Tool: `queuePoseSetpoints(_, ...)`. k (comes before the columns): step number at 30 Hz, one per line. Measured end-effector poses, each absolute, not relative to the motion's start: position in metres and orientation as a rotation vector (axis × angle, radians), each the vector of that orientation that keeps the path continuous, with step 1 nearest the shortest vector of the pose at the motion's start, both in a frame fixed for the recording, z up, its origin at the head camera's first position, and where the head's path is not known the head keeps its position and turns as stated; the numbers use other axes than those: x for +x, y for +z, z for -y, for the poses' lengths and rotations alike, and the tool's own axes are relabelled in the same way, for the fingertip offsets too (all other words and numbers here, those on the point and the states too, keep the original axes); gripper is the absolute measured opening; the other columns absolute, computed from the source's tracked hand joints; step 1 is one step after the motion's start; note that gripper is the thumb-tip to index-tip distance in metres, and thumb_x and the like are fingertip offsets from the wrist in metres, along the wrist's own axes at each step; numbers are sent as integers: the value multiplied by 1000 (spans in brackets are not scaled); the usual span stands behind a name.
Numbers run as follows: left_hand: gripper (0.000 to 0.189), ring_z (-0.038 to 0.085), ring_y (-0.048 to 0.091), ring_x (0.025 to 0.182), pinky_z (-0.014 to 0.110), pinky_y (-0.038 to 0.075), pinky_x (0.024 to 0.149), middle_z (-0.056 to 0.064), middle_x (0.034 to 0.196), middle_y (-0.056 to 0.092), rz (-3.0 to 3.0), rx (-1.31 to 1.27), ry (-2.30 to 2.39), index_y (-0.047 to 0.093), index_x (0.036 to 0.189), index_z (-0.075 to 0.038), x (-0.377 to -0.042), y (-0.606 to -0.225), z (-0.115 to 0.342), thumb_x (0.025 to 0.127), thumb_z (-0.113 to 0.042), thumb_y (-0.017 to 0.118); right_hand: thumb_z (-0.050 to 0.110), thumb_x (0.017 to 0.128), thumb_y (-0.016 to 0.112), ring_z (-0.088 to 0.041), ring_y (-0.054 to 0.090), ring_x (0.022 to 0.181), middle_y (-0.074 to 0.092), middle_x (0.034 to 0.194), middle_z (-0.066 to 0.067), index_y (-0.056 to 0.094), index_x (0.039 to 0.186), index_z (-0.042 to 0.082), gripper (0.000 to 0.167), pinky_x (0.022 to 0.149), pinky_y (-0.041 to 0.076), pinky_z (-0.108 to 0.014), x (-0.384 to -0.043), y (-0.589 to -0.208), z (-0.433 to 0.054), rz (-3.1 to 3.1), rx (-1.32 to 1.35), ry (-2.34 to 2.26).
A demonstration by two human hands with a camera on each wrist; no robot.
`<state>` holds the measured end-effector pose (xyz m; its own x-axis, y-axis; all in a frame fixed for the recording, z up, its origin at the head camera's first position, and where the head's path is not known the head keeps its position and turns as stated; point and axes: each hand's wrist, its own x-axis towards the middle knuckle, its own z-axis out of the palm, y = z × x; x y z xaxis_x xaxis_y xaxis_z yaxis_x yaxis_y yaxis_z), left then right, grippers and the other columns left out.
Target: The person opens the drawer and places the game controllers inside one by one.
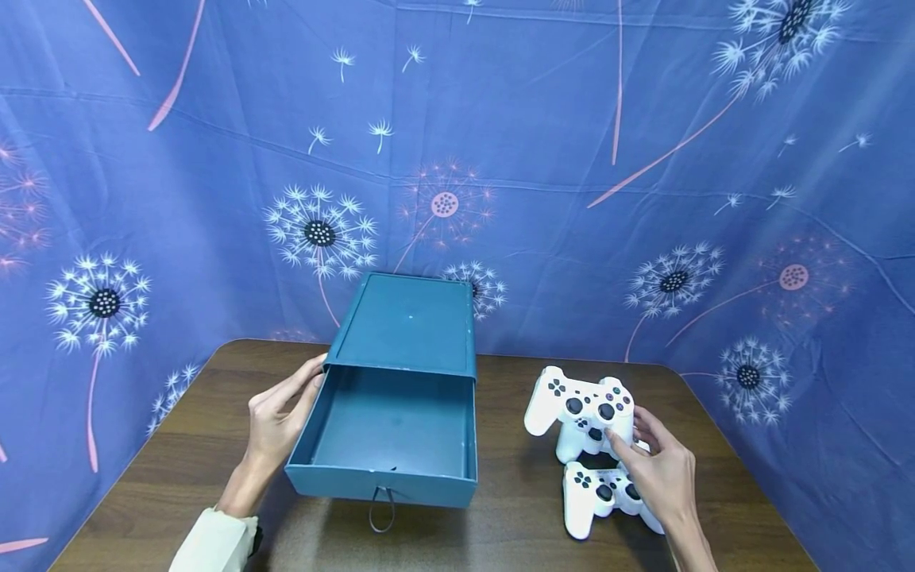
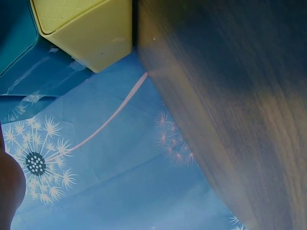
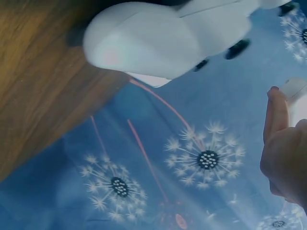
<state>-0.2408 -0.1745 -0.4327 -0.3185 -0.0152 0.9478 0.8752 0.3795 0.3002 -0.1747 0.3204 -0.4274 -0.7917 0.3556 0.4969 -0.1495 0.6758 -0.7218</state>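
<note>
My left hand (image 1: 275,425) rests its fairly straight fingers on the left side of a teal storage box (image 1: 407,326), near its front corner. The box's drawer (image 1: 382,485) is pulled out toward me, bare inside, with a dark loop pull (image 1: 382,516) on its front. At the right, my right hand (image 1: 665,473) grips a white game controller (image 1: 589,397) by its right handle, thumb on the front. This controller overlaps a second white controller (image 1: 570,445) behind it. Below them lies a third white controller (image 1: 581,500), partly hidden by my right hand.
The brown wooden table (image 1: 515,508) has its far edge against a blue dandelion-print cloth (image 1: 543,262). In the left wrist view, a yellow box-like piece (image 2: 96,43) shows beside the teal box.
</note>
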Motion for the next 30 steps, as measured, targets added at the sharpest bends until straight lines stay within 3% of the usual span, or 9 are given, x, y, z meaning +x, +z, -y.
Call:
queuePoseSetpoints(4,32,8,68,114,17,55,92,29,114,72,1640,-776,-1110,69,123,14,-241,-433,175,103,-12,66,-2,80,85,16,55,85,71,112,-26,67,129,-7,52,74,52,-4,-166,-421,-313,2235,-168,1079)
queuePoseSetpoints(14,28,6,67,115,16,54,92,31,112,71,1646,-770,-1113,69,123,14,-241,-433,174,97,4,69,-6,78,86,19,58,87,72,111,-27,67,129,-8,55,73,53,-6,-149,-405,-297,2149,-125,1125)
queuePoseSetpoints(18,27,5,67,114,16,54,92,32,111,71,1645,-768,-1110,69,122,13,-241,-433,174,98,2,69,-8,78,86,16,61,89,72,111,-24,68,129,-6,55,74,54,-8,-143,-398,-290,2127,-100,1155)
queuePoseSetpoints(20,26,5,67,114,16,54,92,31,111,71,1642,-768,-1107,69,121,15,-241,-433,173,98,3,69,-9,77,86,14,63,89,73,110,-19,69,128,-5,54,74,55,-9,-140,-394,-286,2123,-97,1165)
queuePoseSetpoints(26,26,5,67,114,15,54,92,30,111,72,1639,-760,-1111,69,119,16,-240,-432,172,94,9,69,-12,76,86,6,67,90,71,101,14,71,126,-2,53,74,57,-13,-133,-384,-274,2097,-81,1215)
queuePoseSetpoints(30,27,5,67,114,16,54,93,32,110,71,1633,-763,-1115,69,119,16,-240,-432,172,92,12,69,-16,75,84,2,69,92,71,103,16,71,126,-3,54,75,58,-15,-130,-378,-266,2072,-21,1263)
